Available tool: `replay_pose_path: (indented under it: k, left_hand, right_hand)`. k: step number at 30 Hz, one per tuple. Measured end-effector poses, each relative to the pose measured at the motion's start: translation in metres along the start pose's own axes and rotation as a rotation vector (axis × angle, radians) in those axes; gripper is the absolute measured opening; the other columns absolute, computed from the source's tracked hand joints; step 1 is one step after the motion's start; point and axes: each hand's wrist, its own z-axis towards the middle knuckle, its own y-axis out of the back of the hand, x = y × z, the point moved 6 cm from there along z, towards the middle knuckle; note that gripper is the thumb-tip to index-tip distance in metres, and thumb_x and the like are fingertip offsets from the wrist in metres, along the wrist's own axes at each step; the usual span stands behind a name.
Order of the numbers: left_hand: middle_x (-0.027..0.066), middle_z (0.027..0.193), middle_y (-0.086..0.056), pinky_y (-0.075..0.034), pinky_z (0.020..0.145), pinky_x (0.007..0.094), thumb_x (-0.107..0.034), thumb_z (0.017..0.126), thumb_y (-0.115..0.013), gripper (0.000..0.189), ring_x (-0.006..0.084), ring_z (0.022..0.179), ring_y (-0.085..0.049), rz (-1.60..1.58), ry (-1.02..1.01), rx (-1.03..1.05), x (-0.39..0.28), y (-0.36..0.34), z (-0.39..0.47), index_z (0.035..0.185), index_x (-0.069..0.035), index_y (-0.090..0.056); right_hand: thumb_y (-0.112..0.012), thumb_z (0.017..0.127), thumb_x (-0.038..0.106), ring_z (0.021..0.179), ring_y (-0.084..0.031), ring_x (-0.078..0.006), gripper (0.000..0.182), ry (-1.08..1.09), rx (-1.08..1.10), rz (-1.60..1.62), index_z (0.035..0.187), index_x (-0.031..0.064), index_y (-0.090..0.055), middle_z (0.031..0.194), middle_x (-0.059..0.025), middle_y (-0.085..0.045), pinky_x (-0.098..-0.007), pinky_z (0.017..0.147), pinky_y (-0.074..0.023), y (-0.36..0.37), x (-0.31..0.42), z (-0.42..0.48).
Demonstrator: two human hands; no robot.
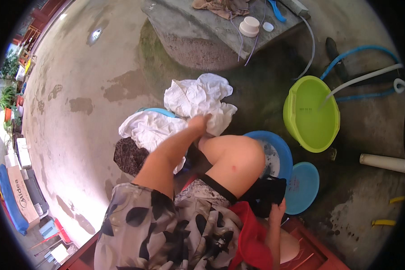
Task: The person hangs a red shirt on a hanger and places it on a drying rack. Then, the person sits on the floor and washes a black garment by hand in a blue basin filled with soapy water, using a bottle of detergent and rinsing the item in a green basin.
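White cloths (200,92) lie heaped ahead of me, and my left hand (199,124) is at their lower edge; its fingers are blurred, so I cannot tell whether it grips the fabric. Nearer on the left, another white cloth (152,128) and a dark patterned cloth (130,157) rest on a light blue basin (162,112), mostly hidden. My right hand (278,206) holds the edge of a black cloth (265,195) beside my leg. A blue basin (287,152) with sudsy water is partly behind my knee, next to a smaller light blue basin (303,189).
A green tub (310,114) of water stands at right, a pale hose (361,79) running into it and a blue hose (361,49) behind. A stone slab (202,27) at the top bears a brown cloth (219,7) and a cream container (249,27). A pipe (384,163) lies right.
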Motion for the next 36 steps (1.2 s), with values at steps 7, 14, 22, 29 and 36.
replay_pose_path:
  k: [7,14,22,29,36]
  left_hand:
    - [0.0128,0.092,-0.065,-0.050,0.074,0.0331,-0.004,0.074,-0.050,0.035,0.0205,0.083,-0.063,-0.404,-0.055,-0.336,-0.046,0.296,-0.098,0.108,-0.002,-0.058]
    - [0.0098,0.106,-0.060,-0.050,0.077,0.0318,-0.012,0.082,-0.051,0.035,0.0178,0.090,-0.059,-1.053,-0.359,-0.400,0.018,0.443,-0.281,0.115,-0.002,-0.054]
    - [0.0180,0.129,-0.045,-0.032,0.102,0.0386,-0.017,0.066,-0.071,0.072,0.0296,0.117,-0.046,0.296,0.069,0.109,0.033,0.325,-0.264,0.130,-0.008,-0.041]
    - [0.0136,0.124,-0.050,-0.042,0.091,0.0350,-0.014,0.084,-0.056,0.050,0.0239,0.108,-0.053,0.054,-0.395,-0.131,-0.084,0.346,-0.245,0.131,-0.009,-0.040]
    - [0.0105,0.114,-0.058,-0.044,0.087,0.0323,-0.014,0.086,-0.054,0.035,0.0192,0.096,-0.058,0.094,-0.980,-0.164,-0.236,0.336,-0.255,0.120,-0.004,-0.051]
  right_hand:
    - [-0.054,0.079,0.003,0.098,-0.052,-0.0139,0.036,0.043,-0.043,0.109,0.115,-0.0008,-0.050,0.108,-0.0063,-0.057,-0.0273,0.088,-0.0397,0.020,0.008,-0.002]
    - [-0.050,0.079,0.001,0.093,-0.053,-0.0142,0.033,0.064,0.001,0.192,0.111,0.0000,-0.051,0.104,-0.0054,-0.057,-0.0273,0.084,-0.0414,0.012,0.012,-0.008]
    - [-0.049,0.079,0.001,0.097,-0.052,-0.0150,0.034,0.249,-0.141,0.268,0.112,0.0000,-0.052,0.108,-0.0058,-0.056,-0.0280,0.088,-0.0396,0.028,0.052,-0.021]
    - [-0.054,0.081,0.000,0.103,-0.050,-0.0154,0.040,0.426,-0.211,0.302,0.120,0.0000,-0.047,0.116,-0.0075,-0.054,-0.0282,0.094,-0.0345,0.064,0.119,-0.050]
    - [-0.050,0.081,-0.002,0.107,-0.048,-0.0182,0.044,0.453,-0.165,0.543,0.125,0.0009,-0.043,0.120,-0.0080,-0.051,-0.0288,0.094,-0.0350,0.056,0.160,-0.057]
